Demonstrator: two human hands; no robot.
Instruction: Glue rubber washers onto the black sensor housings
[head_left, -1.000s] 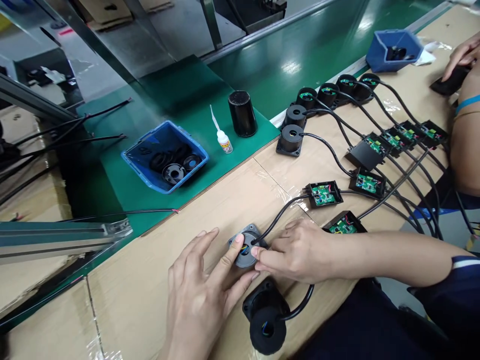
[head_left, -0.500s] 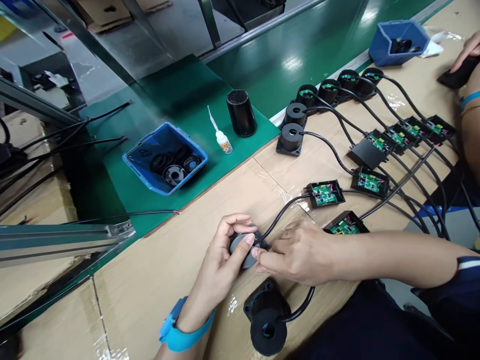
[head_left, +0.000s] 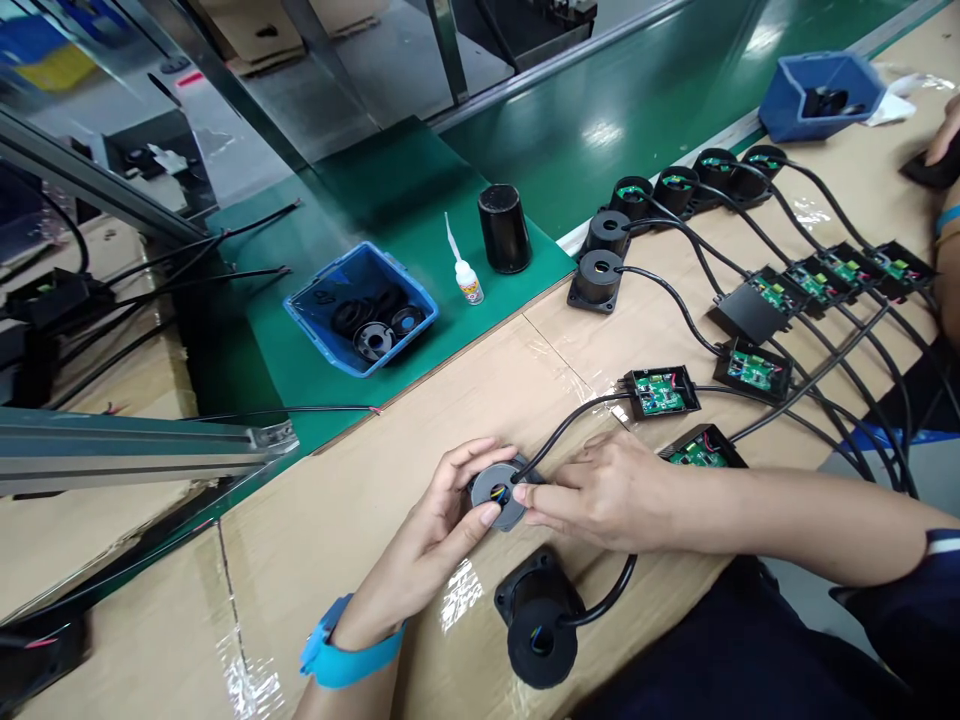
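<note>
My left hand (head_left: 435, 535) curls round a small round black sensor housing (head_left: 498, 493) on the cardboard-covered bench, thumb and fingers gripping its grey ring. My right hand (head_left: 600, 492) pinches the same housing from the right, where its black cable (head_left: 570, 415) leaves toward an open box with a green circuit board (head_left: 660, 391). Coloured wire ends show in the housing's centre hole. A second black housing (head_left: 536, 620) with its own cable lies just in front of my hands.
A blue bin (head_left: 362, 308) of black rings, a glue bottle (head_left: 466, 277) and a black cylinder (head_left: 505, 229) stand on the green mat. A row of wired housings (head_left: 600, 275) and circuit boxes (head_left: 817, 275) runs to the right. Another person's arm (head_left: 946, 260) is at the right edge.
My left hand went from lying flat with a finger on the housing to curling round and gripping it. The camera view shifted slightly, and my right hand stayed pinched on the housing.
</note>
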